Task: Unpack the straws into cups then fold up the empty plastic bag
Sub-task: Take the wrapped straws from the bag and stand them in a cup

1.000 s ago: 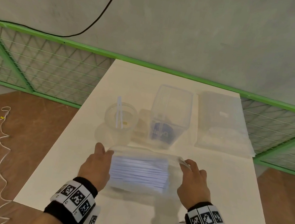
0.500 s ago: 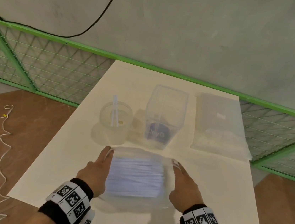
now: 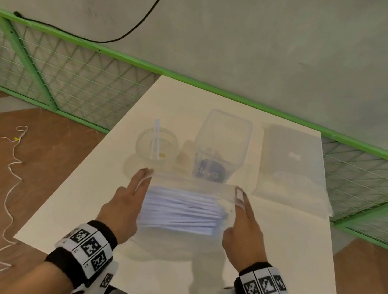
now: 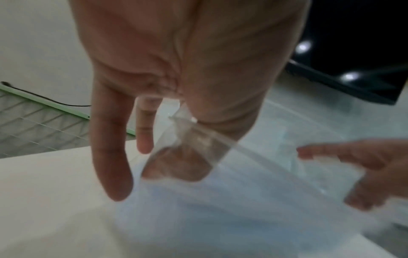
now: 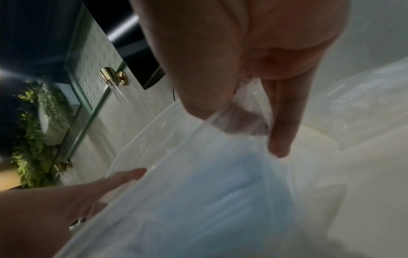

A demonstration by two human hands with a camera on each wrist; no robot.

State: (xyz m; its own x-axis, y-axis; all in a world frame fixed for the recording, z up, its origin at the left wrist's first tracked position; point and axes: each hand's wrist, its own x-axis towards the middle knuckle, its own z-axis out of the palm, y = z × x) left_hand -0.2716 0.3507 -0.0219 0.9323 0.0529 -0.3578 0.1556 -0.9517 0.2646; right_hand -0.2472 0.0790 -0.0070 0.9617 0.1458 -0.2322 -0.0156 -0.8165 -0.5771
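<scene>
Bag (image 3: 181, 209) of straws (image 3: 180, 210) got lifted a bit off the counter (image 3: 274, 242) since a moment ago, its mouth pulled wider. Left hand (image 3: 120, 207) pinches the left top corner, right hand (image 3: 243, 233) pinches the right one (thumb and forefinger each, other fingers straight). Just behind sit a short cup (image 3: 156, 146) with two straws and a tall cup (image 3: 221, 147); another bag (image 3: 290, 166) lies right of them.

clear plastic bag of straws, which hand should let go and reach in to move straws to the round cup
Probably the left hand: the round clear cup stands on its side of the table. The right hand can keep pinching the clear plastic bag.
</scene>
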